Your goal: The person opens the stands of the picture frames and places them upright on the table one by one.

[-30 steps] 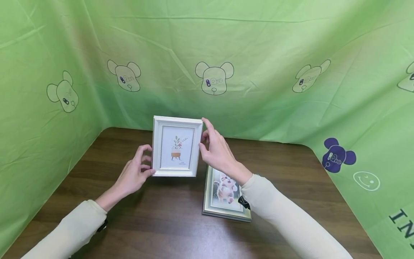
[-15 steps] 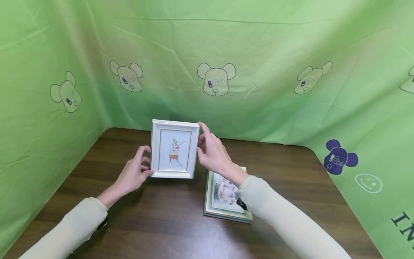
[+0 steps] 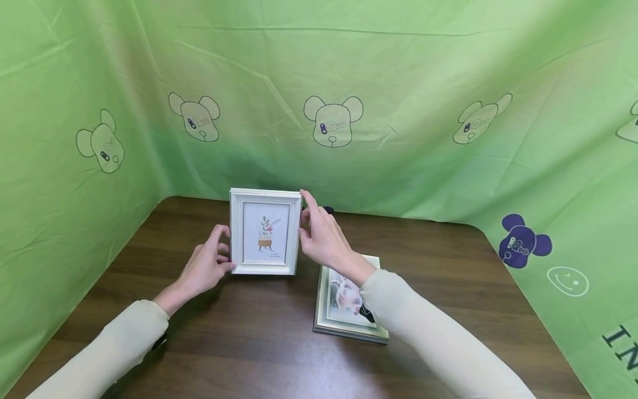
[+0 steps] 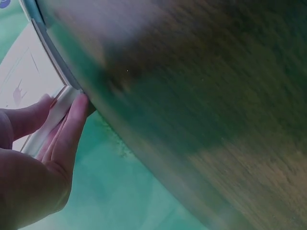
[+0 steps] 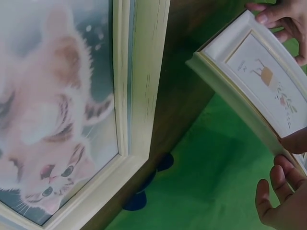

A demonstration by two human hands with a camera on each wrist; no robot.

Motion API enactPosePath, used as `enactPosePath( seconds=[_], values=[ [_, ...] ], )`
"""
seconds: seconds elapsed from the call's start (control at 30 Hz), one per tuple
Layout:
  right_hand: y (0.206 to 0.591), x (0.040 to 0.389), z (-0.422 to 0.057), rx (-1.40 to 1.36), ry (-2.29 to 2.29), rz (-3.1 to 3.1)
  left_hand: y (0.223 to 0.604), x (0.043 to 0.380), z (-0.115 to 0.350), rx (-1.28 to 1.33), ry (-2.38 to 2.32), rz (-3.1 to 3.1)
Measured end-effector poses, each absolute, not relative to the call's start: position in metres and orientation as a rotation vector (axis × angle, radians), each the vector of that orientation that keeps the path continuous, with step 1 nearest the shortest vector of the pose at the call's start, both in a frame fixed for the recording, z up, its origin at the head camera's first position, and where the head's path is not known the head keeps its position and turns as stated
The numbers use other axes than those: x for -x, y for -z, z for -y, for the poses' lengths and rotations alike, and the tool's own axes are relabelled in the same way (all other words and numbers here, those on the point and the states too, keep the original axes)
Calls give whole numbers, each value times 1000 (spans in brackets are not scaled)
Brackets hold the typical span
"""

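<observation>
A white picture frame [image 3: 237, 233] with a potted-plant print stands nearly upright near the back of the table, facing me. My left hand [image 3: 203, 269] pinches its lower left edge; in the left wrist view the thumb [image 4: 31, 117] lies on the front and the fingers behind. At its upper right side, my right hand [image 3: 326, 235] holds the edge between thumb and fingers. Whether the frame's bottom touches the table, I cannot tell. A second, pale gold frame [image 3: 326, 323] with a kitten picture [image 5: 53, 124] lies flat beneath my right forearm, which partly hides it.
The brown wooden table [image 3: 239, 343] has rounded back corners. Green cloth [image 3: 259, 66] with printed bear heads hangs behind it and along both sides, close to its edges. Dark cameras sit under both wrists, one showing at the right cuff [image 3: 366, 315].
The white picture frame has come down slightly and shifted a little to the left. My right hand has moved left with it, while the left hand stays almost in place.
</observation>
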State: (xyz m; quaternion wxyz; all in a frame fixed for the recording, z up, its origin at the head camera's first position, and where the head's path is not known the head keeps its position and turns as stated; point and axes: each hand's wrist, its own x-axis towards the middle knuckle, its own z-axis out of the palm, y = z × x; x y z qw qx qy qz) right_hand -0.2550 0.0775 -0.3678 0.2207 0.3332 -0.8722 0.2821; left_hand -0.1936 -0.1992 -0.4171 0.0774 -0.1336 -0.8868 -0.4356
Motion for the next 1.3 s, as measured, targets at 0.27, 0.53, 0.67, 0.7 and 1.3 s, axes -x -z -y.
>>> enactPosePath(
  seconds=[0.27,0.53,0.67,0.7,1.3],
  values=[
    [368,255,-77,-912,-738,2441,418,197,198,353,1246,2679],
    [371,255,-77,-900,-734,2467,421,200,198,356,1217,2691],
    [373,256,-76,-894,-732,2479,423,201,199,363,1197,2690],
    [374,256,-76,-894,-731,2482,423,201,198,364,1193,2688],
    [372,259,-75,-912,-674,2484,426,204,200,349,1215,2695]
  ],
)
